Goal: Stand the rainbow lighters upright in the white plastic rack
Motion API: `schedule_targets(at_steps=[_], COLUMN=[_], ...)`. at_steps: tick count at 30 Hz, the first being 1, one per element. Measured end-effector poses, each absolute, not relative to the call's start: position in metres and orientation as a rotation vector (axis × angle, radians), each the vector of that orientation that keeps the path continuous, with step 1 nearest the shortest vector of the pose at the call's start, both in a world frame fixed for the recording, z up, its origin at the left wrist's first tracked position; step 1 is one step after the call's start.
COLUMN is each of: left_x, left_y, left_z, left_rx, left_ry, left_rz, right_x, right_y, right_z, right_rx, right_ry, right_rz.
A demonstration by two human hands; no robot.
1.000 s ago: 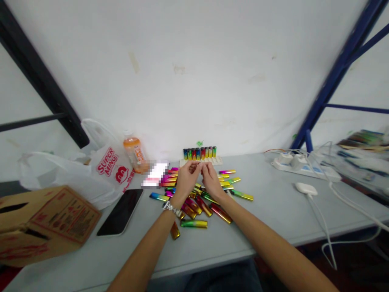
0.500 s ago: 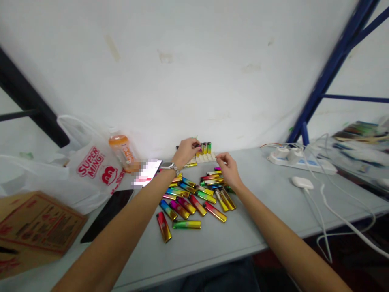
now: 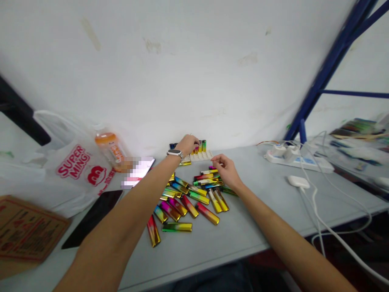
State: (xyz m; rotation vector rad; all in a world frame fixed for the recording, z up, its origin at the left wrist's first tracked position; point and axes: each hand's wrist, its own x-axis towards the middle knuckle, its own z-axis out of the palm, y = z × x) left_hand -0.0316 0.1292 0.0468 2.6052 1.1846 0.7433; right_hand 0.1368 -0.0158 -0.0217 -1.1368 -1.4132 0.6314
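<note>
"Lighters point(image 3: 207, 213)?"
"Strewn on the worktop point(image 3: 243, 239); others upright on the pale tray point(image 3: 208, 155)."
"Grip?"
"Left hand point(image 3: 187, 142) at the upright ones, right hand point(image 3: 226, 168) curled near the tray; pinching, cannot tell."

We seem to be in a plain workroom, grey table point(image 3: 258, 174), scuffed white wall point(image 3: 194, 73), blue frame point(image 3: 326, 69), power strip point(image 3: 316, 163)
</note>
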Motion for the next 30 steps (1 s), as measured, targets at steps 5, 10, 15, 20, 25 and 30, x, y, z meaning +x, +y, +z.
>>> schedule_targets(at_steps=[5,10,15,20,25,30], left_x=[-0.030,-0.028,-0.032,-0.035,-0.042,-0.061], left_y=[0.120,0.106,0.101,0.094,0.078,0.053], left_z=[0.041,0.036,0.037,0.035,0.026,0.006], left_rx=[2.723,2.970,3.158,3.151,2.982,2.515], left_ry=[1.274,1.464,1.417,1.433,1.456,1.434], left_rz=[0.811,0.629,0.601,0.560,0.861,1.389], right_x=[0.137,0.141,0.141,0.131,0.123,0.120], right_y=[-0.009,0.001,0.011,0.024,0.038,0.041], right_z=[-0.022,-0.011,0.012,0.027,0.020,0.004], right_rx=[-1.222,-1.393,-1.555,-1.625,-1.638,-1.389], right_ry=[-1.534,-2.013,-2.457,-2.648,-2.605,-2.238], right_rz=[0.537,0.309,0.129,0.139,0.201,0.314])
